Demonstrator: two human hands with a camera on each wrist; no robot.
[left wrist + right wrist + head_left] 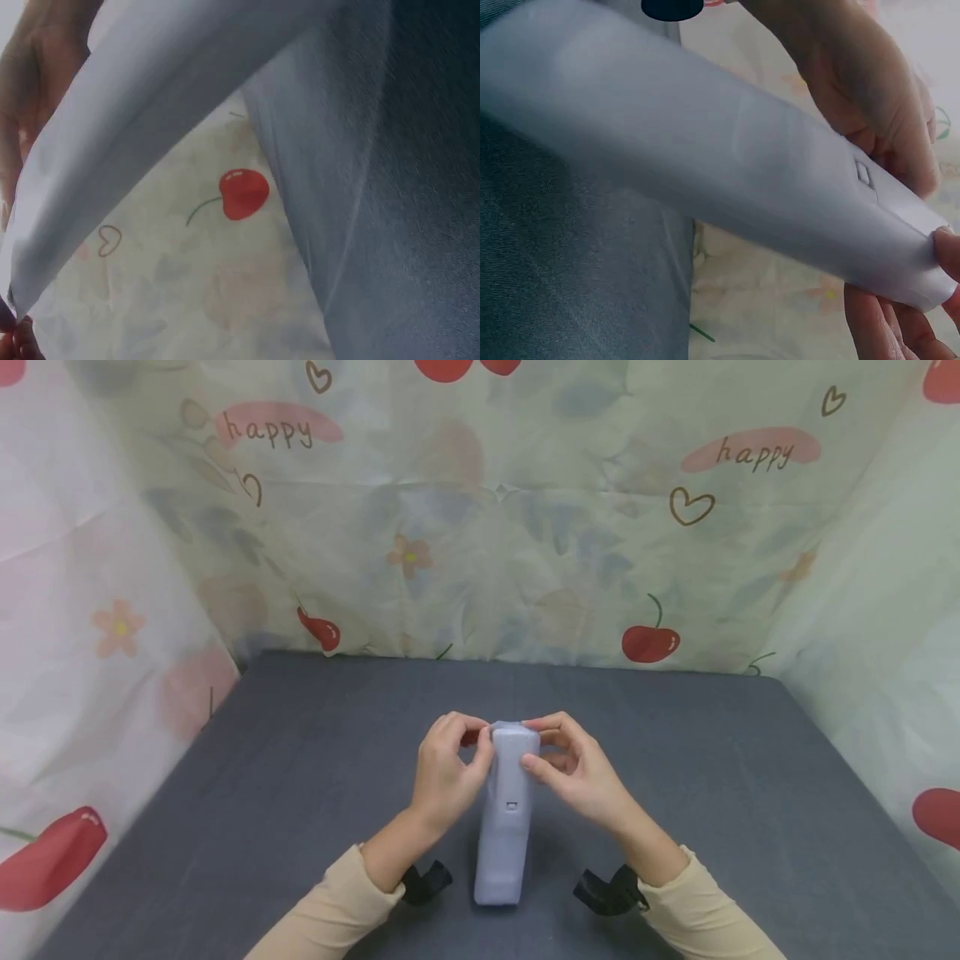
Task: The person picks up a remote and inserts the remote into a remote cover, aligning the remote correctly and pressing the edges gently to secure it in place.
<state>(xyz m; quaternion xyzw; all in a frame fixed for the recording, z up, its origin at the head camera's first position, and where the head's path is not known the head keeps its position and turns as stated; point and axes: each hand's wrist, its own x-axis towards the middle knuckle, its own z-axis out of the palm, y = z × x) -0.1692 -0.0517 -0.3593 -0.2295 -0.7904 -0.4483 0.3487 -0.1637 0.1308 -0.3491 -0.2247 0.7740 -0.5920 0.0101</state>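
A long, pale lilac-grey casing (504, 835) with rounded ends and a small rectangular slot stands or leans in the middle of the table, its far end raised toward the hands. My left hand (448, 770) pinches its upper left edge between thumb and fingers. On the other side, my right hand (581, 768) grips the upper right edge, thumb on the near face and fingers round the back. The right wrist view shows the slotted face of the casing (705, 142) crossing the picture. In the left wrist view, the side of the casing (127, 142) hides part of a hand.
A dark grey cloth-like tabletop (300, 793) lies under the hands. Printed fabric (510, 577) with cherries and hearts hangs behind the table and along both sides. Black bands (609, 892) sit by the cuffs of both beige sleeves (705, 910).
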